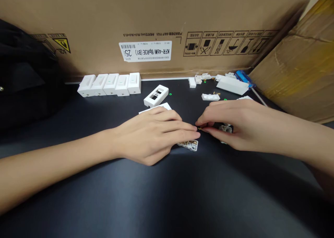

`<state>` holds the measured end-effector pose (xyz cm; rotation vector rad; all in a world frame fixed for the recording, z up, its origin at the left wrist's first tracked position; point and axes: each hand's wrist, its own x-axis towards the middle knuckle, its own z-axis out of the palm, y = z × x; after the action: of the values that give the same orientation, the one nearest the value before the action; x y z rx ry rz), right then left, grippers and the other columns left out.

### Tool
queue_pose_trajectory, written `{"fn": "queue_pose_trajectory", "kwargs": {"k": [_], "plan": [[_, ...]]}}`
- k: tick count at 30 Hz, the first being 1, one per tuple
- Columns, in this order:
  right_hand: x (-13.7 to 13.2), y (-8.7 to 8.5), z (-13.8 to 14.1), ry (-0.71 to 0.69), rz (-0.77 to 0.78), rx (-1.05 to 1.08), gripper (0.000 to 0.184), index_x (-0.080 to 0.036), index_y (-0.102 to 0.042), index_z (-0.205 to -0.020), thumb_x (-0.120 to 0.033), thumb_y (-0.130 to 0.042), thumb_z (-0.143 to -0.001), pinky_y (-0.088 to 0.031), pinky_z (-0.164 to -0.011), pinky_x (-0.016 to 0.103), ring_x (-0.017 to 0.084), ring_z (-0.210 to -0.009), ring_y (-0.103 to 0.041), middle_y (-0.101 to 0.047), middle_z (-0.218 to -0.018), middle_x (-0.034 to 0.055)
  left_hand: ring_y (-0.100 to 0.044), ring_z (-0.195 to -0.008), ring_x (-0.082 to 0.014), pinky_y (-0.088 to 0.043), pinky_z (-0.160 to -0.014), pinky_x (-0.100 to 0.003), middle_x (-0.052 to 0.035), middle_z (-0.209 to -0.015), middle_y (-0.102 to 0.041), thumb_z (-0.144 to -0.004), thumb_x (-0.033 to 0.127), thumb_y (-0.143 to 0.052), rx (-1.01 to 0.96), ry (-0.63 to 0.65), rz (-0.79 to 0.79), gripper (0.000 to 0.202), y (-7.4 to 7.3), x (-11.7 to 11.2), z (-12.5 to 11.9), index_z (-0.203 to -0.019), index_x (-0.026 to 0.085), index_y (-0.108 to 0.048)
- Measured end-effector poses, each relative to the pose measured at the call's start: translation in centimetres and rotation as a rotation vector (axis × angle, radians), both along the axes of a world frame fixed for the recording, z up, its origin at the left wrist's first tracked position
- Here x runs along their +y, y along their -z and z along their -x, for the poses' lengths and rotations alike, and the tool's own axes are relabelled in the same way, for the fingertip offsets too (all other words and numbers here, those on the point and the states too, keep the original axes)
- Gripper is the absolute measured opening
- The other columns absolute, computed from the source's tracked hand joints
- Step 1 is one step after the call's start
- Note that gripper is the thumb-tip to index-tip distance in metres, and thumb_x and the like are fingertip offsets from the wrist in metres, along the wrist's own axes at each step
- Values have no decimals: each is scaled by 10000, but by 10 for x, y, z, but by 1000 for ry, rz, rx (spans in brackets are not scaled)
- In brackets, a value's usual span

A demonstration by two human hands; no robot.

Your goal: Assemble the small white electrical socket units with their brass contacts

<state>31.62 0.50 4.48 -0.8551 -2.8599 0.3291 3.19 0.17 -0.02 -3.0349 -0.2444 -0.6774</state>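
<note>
The right hand (229,123) hangs above the middle of the worktop (117,199), thumb and forefinger closed almost tip to tip on a tiny brass piece (199,128). The fingertip hold probably suits a part this small, since a fuller grasp would bury it. The left hand (159,132) lies low and nearly flat, fingers together and pointing at that pinch, over a white base (191,146) with brass bits in it. Only the base's right end shows, near the centre of the worktop; the palm hides the rest, so I cannot tell how firmly that hand grips it, though the pose looks meant to keep it steady. A panel (167,106) sticks out beyond the left knuckles, and a white part (226,128) sits beneath the right hand, perhaps to be within easy reach.

Five switches (111,84) stand side by side towards the left of the far edge, a tidy row that seems to keep them out of the working area. An open housing (150,101) lies between them and the hands. Towards the far right corner, loose bits (206,76), a cover (232,85) and a blue screwdriver (244,78) are scattered, apparently set aside.
</note>
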Motion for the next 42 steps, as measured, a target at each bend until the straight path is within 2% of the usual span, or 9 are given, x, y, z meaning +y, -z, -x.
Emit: {"fn": "queue_pose_trajectory", "kwargs": {"k": [3,6,10,17,24,28,31,35,42], "plan": [[-4,-2,2,54,4,-45,197,-199,-706,-994,-116,-526,-991,-472,-712,344,199,-772,-659,-747,-915,62,-698,-1170,-250,-508,-992,-394,-82,-1380,-787,-1020,106,-501,15,1,12,394,0,0,0,-1389,160,-628],[-7,-2,4,90,10,-48,123,-218,-652,-990,-131,-567,-971,-444,-664,329,185,-720,-628,-734,-893,41,-712,-1088,-251,-512,-945,-398,-81,-1238,-819,-1036,155,-547,3,7,28,303,-1,0,-1,-1321,164,-648],[-10,-4,5,95,19,-61,135,-233,-607,-961,-107,-559,-948,-406,-631,313,163,-666,-584,-704,-839,7,-711,-1005,-257,-519,-924,-397,-83,-1072,-805,-1019,181,-588,-6,29,13,246,-2,-1,-2,-1255,162,-653],[-8,-6,4,21,-31,43,176,-218,-608,-942,-58,-536,-936,-416,-657,309,150,-686,-565,-681,-846,11,-682,-1243,-260,-502,-1045,-418,-120,-1458,-741,-970,70,-508,27,11,15,475,-1,0,-1,-1437,138,-567],[-9,-3,3,-58,-4,104,176,-216,-640,-911,-72,-547,-947,-425,-642,294,132,-688,-567,-666,-811,-13,-698,-1118,-259,-490,-1022,-416,-96,-1216,-806,-1063,201,-540,23,22,23,285,-2,1,-1,-1335,153,-610],[-10,-1,6,-104,30,166,215,-231,-681,-964,-75,-535,-977,-441,-674,301,136,-714,-605,-714,-856,-10,-698,-1108,-247,-482,-1020,-393,-58,-1256,-805,-1060,238,-576,20,25,39,156,-3,1,-2,-1207,215,-623],[-10,0,8,-112,49,200,228,-237,-705,-986,-69,-552,-976,-463,-703,296,139,-764,-665,-759,-899,-10,-711,-1065,-240,-479,-1001,-404,-45,-1175,-816,-1053,235,-577,30,38,43,132,-3,1,-2,-1172,218,-634],[-12,-3,10,-112,75,227,182,-208,-734,-974,-81,-605,-952,-462,-677,253,94,-744,-660,-775,-889,-36,-722,-982,-215,-462,-990,-391,-23,-1055,-810,-1060,242,-583,9,44,19,109,-2,2,-2,-1149,228,-646],[-17,-5,16,-117,85,287,141,-195,-730,-990,-129,-608,-1018,-476,-683,235,83,-748,-662,-769,-892,-26,-707,-978,-213,-462,-944,-373,-9,-1027,-812,-1107,348,-589,-64,27,-4,121,-3,2,-1,-1116,230,-612]]}}
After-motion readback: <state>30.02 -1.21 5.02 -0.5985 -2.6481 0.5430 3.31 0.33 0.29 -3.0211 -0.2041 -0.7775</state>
